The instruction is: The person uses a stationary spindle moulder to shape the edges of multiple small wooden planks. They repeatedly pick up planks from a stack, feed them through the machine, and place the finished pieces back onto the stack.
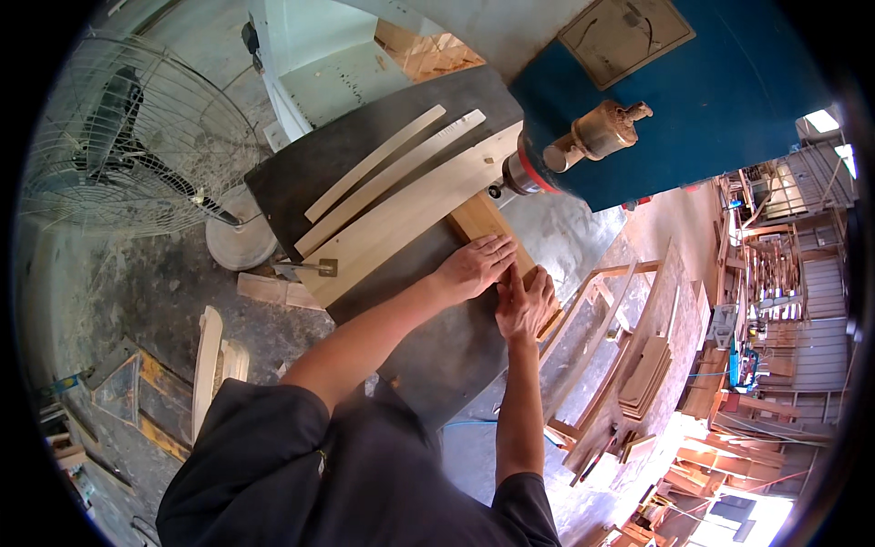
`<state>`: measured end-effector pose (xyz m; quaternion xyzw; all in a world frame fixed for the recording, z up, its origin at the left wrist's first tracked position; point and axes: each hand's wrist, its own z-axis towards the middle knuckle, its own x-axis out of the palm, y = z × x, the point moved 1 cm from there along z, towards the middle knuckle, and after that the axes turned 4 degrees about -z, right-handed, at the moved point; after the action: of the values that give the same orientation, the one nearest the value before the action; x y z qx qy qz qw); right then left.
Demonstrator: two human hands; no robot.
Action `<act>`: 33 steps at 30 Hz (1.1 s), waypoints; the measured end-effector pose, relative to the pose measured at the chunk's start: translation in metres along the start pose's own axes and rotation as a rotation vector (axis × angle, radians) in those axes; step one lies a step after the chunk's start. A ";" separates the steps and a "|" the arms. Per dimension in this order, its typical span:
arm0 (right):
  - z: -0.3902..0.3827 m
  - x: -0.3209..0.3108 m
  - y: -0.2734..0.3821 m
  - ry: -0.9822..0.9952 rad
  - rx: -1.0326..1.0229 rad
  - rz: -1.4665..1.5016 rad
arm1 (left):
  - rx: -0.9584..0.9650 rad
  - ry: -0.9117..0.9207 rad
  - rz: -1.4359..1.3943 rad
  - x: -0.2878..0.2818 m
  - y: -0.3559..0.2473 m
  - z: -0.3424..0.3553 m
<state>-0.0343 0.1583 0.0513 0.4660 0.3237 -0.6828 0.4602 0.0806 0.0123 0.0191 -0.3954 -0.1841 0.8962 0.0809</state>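
Observation:
My left hand [476, 267] lies over a wooden block [483, 219], its fingers close together and bent over the near part. Close beside it, my right hand [527, 305] grips the same block nearer its right end, the thumb pointing toward the left hand. The block rests on a dark machine table [401, 342], its far end by a wide pale board [410, 216]. A round machine head with a red ring [529, 170] stands just past that end. My fingers hide part of the block.
Two curved wooden strips [392, 180] lie beyond the wide board, which has a small metal clamp piece [327, 267] at its left end. A caged fan [137, 137] stands at the left. Wooden frames [606, 314] lie to the right, near a blue machine body [693, 109].

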 end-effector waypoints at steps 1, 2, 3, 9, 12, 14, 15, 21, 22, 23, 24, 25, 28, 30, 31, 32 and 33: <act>0.002 0.002 -0.002 -0.009 0.002 -0.003 | 0.002 -0.008 -0.019 0.001 0.003 0.003; 0.003 0.003 -0.003 -0.017 0.004 -0.008 | 0.002 -0.017 -0.039 0.003 0.006 0.004; 0.004 0.004 -0.004 -0.017 0.005 -0.006 | 0.007 -0.020 -0.040 0.005 0.007 0.005; 0.011 0.006 -0.011 -0.037 0.000 -0.008 | 0.004 -0.009 -0.050 0.009 0.012 0.012; 0.014 0.006 -0.014 -0.034 0.001 -0.005 | 0.005 -0.013 -0.045 0.012 0.014 0.016; 0.016 0.007 -0.017 -0.032 -0.001 0.002 | 0.012 -0.007 -0.021 0.015 0.016 0.019; 0.018 0.008 -0.018 -0.028 0.004 -0.004 | 0.010 -0.005 -0.023 0.015 0.017 0.020; 0.023 0.011 -0.023 -0.027 0.011 -0.027 | 0.000 -0.006 -0.049 0.019 0.020 0.026; 0.023 0.010 -0.023 -0.027 0.008 -0.026 | 0.001 0.000 -0.049 0.019 0.021 0.027; 0.024 0.009 -0.024 -0.025 0.006 -0.027 | 0.001 0.005 -0.049 0.019 0.021 0.028; 0.023 0.011 -0.025 -0.021 0.002 -0.016 | 0.000 0.010 -0.049 0.018 0.020 0.028; 0.022 0.013 -0.027 -0.017 -0.002 -0.004 | -0.001 0.015 -0.048 0.018 0.020 0.028; 0.023 0.014 -0.029 -0.008 -0.003 0.012 | 0.001 0.016 -0.044 0.018 0.021 0.030; 0.025 0.014 -0.030 -0.009 -0.001 -0.005 | 0.002 0.025 -0.047 0.018 0.022 0.031; 0.025 0.014 -0.029 -0.011 0.001 -0.024 | 0.002 0.036 -0.053 0.018 0.022 0.032; 0.025 0.014 -0.030 -0.013 0.002 -0.043 | 0.001 0.046 -0.059 0.019 0.022 0.032; 0.025 0.014 -0.031 -0.007 0.004 -0.027 | 0.001 0.041 -0.056 0.019 0.023 0.032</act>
<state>-0.0733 0.1430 0.0475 0.4602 0.3269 -0.6914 0.4509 0.0439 -0.0116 0.0169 -0.4083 -0.1932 0.8854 0.1099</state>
